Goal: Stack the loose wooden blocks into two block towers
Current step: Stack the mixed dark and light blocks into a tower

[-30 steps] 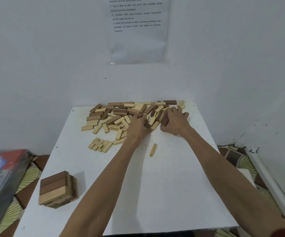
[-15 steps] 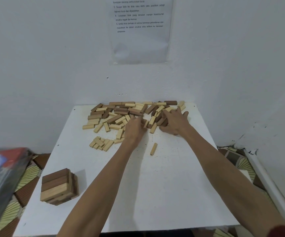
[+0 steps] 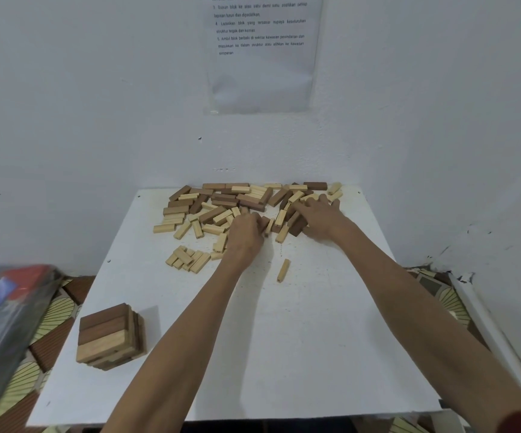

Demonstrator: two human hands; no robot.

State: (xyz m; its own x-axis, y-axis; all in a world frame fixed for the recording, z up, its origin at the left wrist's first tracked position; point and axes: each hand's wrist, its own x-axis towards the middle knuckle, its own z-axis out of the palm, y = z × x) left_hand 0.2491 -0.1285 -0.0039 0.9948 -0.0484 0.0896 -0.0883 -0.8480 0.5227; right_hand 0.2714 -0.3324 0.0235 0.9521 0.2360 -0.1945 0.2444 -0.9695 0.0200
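Observation:
A pile of loose wooden blocks (image 3: pixel 221 207), light and dark brown, lies spread across the far end of the white table (image 3: pixel 299 339). My left hand (image 3: pixel 246 234) is at the pile's near edge, its fingers curled around a dark brown block (image 3: pixel 264 222). To its right, my right hand (image 3: pixel 320 215) lies on the pile with fingers stretched over the blocks and its thumb against a dark block (image 3: pixel 296 227). A short block tower (image 3: pixel 109 335) stands at the table's near left corner.
One light block (image 3: pixel 283 270) lies alone near the table's middle, and a small cluster of light blocks (image 3: pixel 187 260) sits left of my left forearm. A white wall with a printed sheet (image 3: pixel 262 54) rises right behind the table. A dark bag (image 3: pixel 0 314) lies on the floor at left.
My left hand has curled tighter and drawn slightly back at the pile's edge. My right hand's fingers have spread out flatter over the blocks. The tower has not moved.

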